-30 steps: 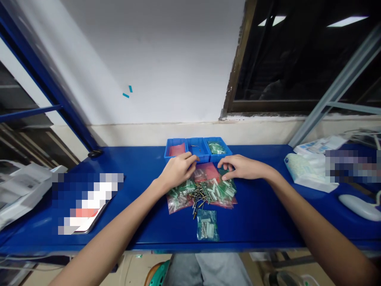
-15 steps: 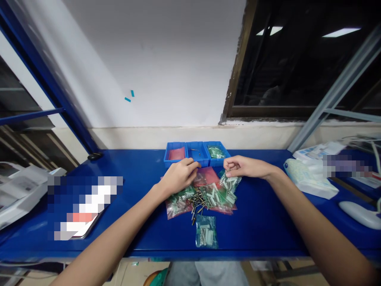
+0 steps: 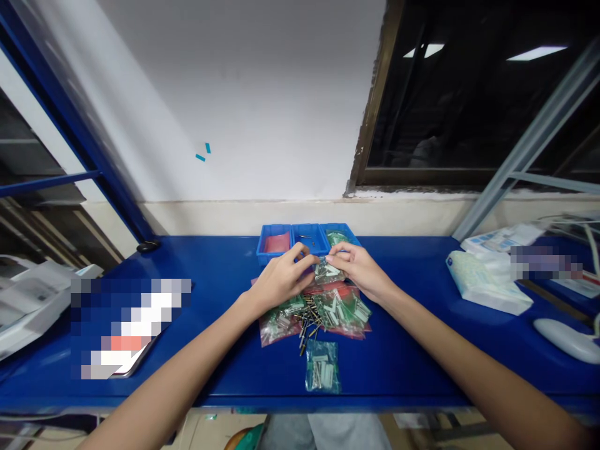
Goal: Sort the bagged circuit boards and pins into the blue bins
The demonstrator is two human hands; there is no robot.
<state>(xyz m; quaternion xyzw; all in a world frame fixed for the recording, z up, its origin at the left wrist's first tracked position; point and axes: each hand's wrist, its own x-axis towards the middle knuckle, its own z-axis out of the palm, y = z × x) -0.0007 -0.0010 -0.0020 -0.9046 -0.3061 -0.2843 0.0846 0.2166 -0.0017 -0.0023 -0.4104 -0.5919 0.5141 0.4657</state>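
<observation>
Since the earlier frame the right hand has carried a small green bag inward to the left hand; both pinch it near the table's back edge, before three blue bins. Most bags remain heaped; sorting appears early.

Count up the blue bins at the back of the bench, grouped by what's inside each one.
Bin with red bags: 1
Bin with a few loose metal pins: 1
Bin with green bags: 1
Total: 3 bins
</observation>
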